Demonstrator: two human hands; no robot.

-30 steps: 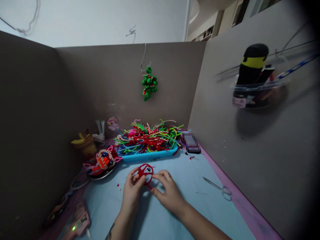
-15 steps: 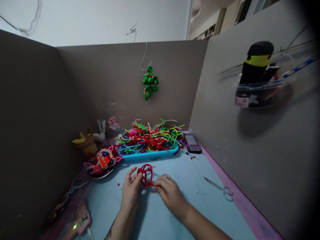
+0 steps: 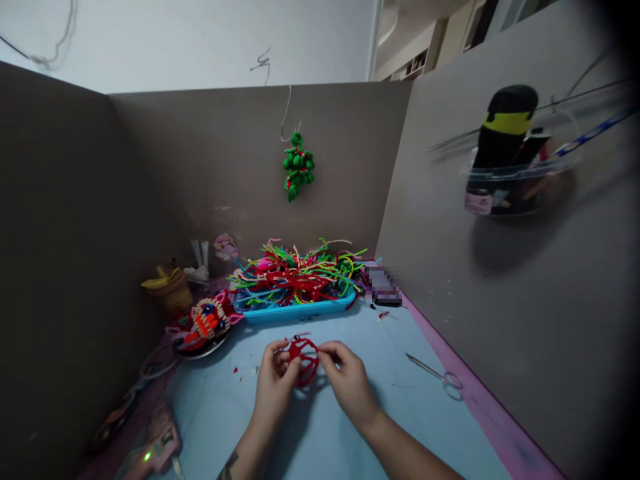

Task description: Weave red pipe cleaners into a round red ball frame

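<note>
A red cord piece (image 3: 306, 380), looped into a round open shape, is held between both hands above the light blue cloth (image 3: 350, 447). My left hand (image 3: 277, 380) pinches its left side between thumb and fingers. On the upper right edge of the loops, my right hand (image 3: 345, 377) has its thumb and forefinger pressed together on the red cord. A short pink strand shows at the top of the piece, beside the left fingertips.
Behind the hands is a blue tray (image 3: 300, 311) heaped with coloured cords. Knotted figures (image 3: 210, 320) lie on a dish at left, near a pink glue gun (image 3: 163, 443). Scissors (image 3: 440, 379) lie at right, a phone (image 3: 383, 285) farther back. A green ornament (image 3: 299, 167) hangs ahead.
The red piece and my left hand have shifted right, and the piece has turned. My right hand has moved from its lower right edge up to the upper right edge.
</note>
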